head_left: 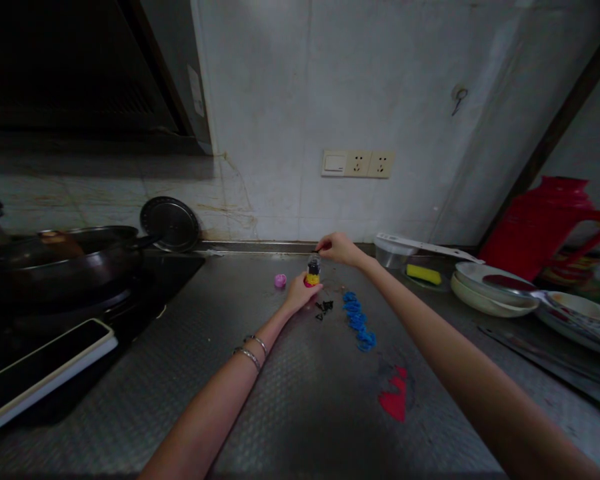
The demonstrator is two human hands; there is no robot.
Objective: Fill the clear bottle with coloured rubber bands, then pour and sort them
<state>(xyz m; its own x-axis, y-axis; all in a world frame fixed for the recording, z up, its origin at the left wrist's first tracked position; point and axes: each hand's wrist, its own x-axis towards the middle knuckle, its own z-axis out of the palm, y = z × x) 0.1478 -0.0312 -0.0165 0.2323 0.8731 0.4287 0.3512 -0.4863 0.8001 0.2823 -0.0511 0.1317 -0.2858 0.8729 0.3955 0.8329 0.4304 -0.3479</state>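
On the metal counter (290, 373) my left hand (301, 291) is closed round a small bottle (313, 272) filled with yellow, red and dark bits. My right hand (336, 248) hovers just above the bottle's mouth, pinching a small black piece. A little heap of black pieces (323, 307) lies right of my left hand. A row of blue pieces (359, 320) runs toward me beside it, and red pieces (395, 395) lie nearer. A pink cap (280, 281) sits left of the bottle. Two bangles ring my left wrist.
A dark pan (65, 257) stands on the stove at the left, with a round lid (170, 223) against the wall and a phone-like slab (40, 370) nearer. At the right are a clear tub (393, 253), a yellow sponge (423, 274), stacked plates (490, 290) and a red jug (555, 223).
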